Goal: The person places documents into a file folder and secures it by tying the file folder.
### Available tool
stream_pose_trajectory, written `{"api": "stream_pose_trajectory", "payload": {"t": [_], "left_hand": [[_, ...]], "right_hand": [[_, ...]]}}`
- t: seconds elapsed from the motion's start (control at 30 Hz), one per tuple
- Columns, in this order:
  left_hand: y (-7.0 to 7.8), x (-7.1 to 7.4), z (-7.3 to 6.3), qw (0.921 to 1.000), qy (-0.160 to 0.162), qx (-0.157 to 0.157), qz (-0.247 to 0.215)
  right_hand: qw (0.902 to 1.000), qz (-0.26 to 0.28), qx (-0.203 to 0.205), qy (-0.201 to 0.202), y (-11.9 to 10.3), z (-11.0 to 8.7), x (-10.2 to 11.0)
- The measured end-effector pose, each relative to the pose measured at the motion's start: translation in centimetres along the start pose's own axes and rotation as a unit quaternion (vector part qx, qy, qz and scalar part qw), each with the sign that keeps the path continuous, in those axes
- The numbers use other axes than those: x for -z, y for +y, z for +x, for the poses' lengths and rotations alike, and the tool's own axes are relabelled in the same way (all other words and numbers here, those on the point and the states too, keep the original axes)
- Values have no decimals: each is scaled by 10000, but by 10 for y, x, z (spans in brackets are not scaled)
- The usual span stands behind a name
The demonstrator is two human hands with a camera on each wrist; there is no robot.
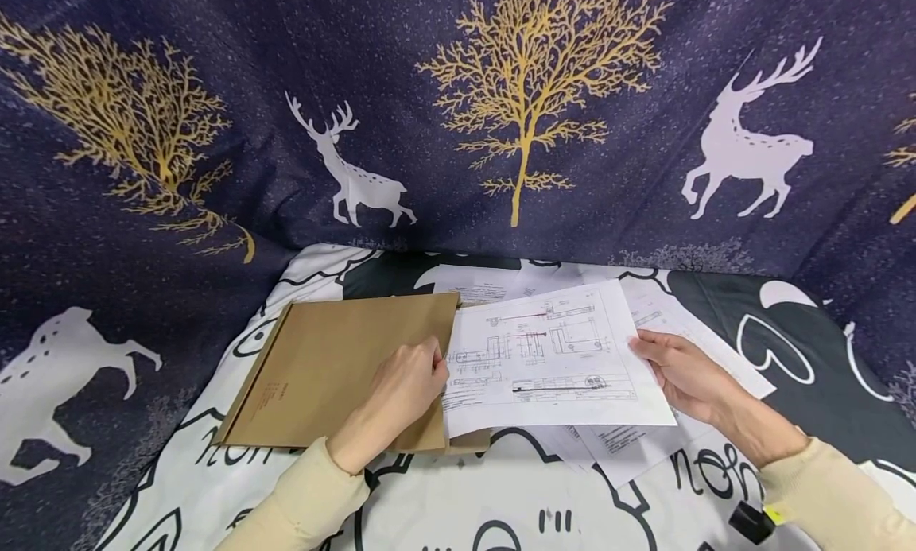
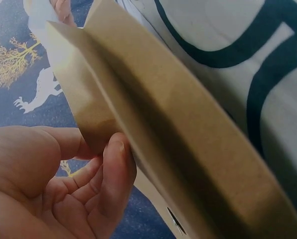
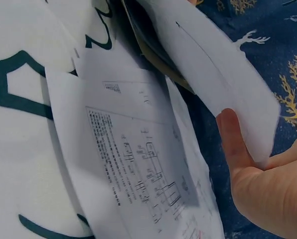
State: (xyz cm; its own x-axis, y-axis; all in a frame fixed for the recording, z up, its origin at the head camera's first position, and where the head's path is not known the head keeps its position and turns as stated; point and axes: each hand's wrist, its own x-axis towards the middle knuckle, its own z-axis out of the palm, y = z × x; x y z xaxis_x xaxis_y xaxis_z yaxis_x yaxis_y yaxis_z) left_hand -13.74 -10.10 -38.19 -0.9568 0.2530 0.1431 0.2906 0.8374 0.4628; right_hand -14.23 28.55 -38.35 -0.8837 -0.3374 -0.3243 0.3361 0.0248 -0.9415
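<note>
My left hand (image 1: pixel 406 388) pinches the open edge of a brown paper envelope (image 1: pixel 336 368), holding it tilted above the bed cover. In the left wrist view, thumb and fingertips meet on one wall of the envelope (image 2: pixel 158 94), and its mouth gapes. A white sheet (image 1: pixel 551 360) printed with technical drawings and a few red lines is gripped at its right edge by my right hand (image 1: pixel 683 376). The sheet's left end lies at the envelope's mouth. From the right wrist, the back of the sheet (image 3: pixel 238 84) shows, with the thumb against it.
Loose printed papers (image 1: pixel 630 448) lie spread under and to the right of the sheet, with another printed page (image 1: pixel 475 279) behind it. A patterned black-and-white cover (image 1: pixel 458 503) lies beneath. A dark blue cloth (image 1: pixel 458 177) with deer and trees hangs behind.
</note>
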Motion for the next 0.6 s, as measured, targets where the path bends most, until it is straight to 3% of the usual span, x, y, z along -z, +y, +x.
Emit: {"api": "stream_pose_trajectory", "payload": {"t": [0.23,0.6], "left_hand": [[0,-1,0,10000,71,-48,46],[0,-1,1,10000,60,4,0]], "right_hand": [[9989,-216,-67,417,-2,0,-1],[9977,-108,-155,656,10,-3,-12]]}}
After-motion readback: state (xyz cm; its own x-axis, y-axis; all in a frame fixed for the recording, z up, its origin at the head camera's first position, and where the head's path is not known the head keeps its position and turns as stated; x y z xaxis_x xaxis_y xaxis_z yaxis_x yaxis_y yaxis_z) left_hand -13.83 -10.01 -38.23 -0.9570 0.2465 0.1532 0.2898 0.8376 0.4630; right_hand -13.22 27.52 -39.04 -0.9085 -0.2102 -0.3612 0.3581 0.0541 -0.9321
